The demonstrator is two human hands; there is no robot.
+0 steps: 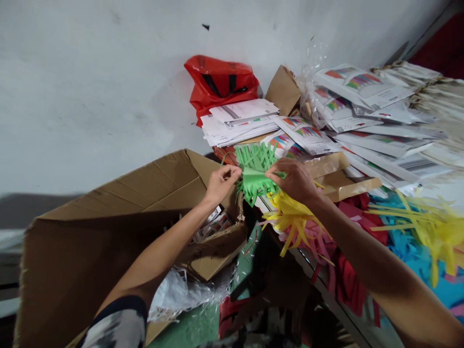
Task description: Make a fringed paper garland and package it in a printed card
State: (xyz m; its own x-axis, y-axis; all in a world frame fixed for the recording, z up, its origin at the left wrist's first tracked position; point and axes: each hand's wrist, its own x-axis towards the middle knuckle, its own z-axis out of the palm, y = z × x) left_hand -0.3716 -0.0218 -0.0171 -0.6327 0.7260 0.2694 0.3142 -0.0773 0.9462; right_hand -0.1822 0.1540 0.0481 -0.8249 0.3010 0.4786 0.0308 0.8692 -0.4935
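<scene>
A green fringed paper piece (254, 179) is stretched between my two hands, its cut strips hanging down and fanning out above. My left hand (222, 182) pinches its left edge, with the fingers closed. On the other side, my right hand (294, 179) grips the right edge between thumb and fingers. Just below my right hand lies a bunch of yellow paper strips (286, 212) at the table's edge. Pink paper strips (319, 237) show beneath the yellow ones, and a brown paper envelope (337, 181) is beside my right wrist.
A large open cardboard box (155, 186) stands at left. Behind are a red plastic bag (226, 82), stacked white sheets (242, 118) and printed packets (377, 111). Blue paper strips (402, 237) and more yellow strips (438, 227) lie at right. The wall (97, 96) is behind.
</scene>
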